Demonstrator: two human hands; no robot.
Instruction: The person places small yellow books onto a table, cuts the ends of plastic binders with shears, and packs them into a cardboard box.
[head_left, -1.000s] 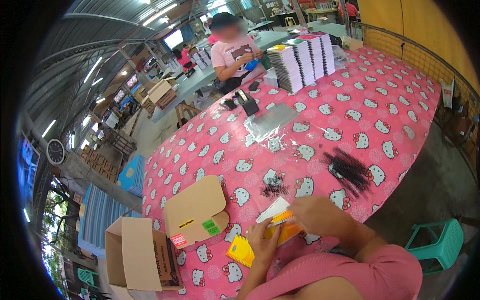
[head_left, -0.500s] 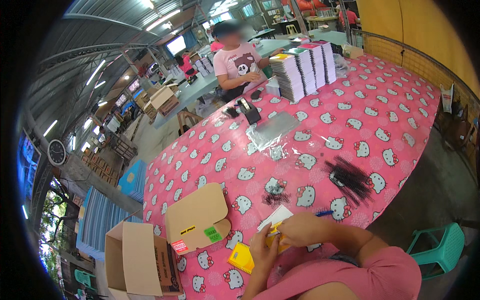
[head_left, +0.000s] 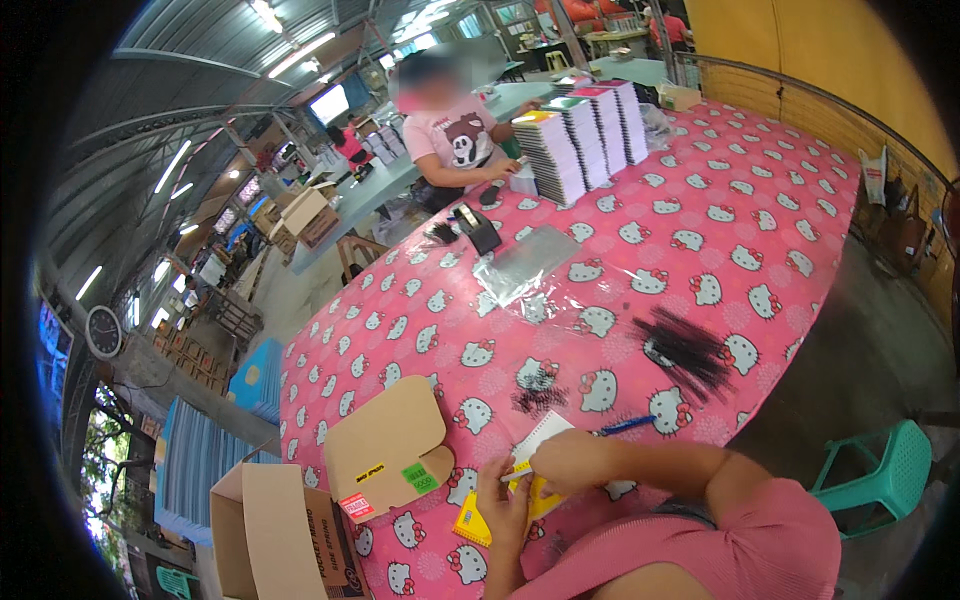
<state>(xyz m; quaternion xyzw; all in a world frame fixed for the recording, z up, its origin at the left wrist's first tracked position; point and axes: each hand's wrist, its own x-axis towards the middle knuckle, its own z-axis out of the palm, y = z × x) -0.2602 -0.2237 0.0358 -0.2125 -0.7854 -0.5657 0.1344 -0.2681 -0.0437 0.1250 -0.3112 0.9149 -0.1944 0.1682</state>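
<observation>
Near the front edge of the table, my left hand grips a small notebook with white pages and yellow showing beneath them. My right hand is closed at the notebook's edge, its fingertips pressed close to the left hand's; the exact pinch is partly hidden. A yellow spiral notebook lies flat, partly under my left hand. Just beyond my right hand is a blue pen-like tool. Black plastic spiral coils lie in a large pile and a smaller pile farther off.
An opened cardboard box and a flat cardboard piece sit to the left. Clear plastic sheets and a black tape dispenser lie mid-table. Across, a person stands beside tall notebook stacks. A green stool stands right.
The whole view has shifted slightly. My hands stay together on the notebook with a small change of finger position. The person across has lowered a hand toward the small white box beside the stacks.
</observation>
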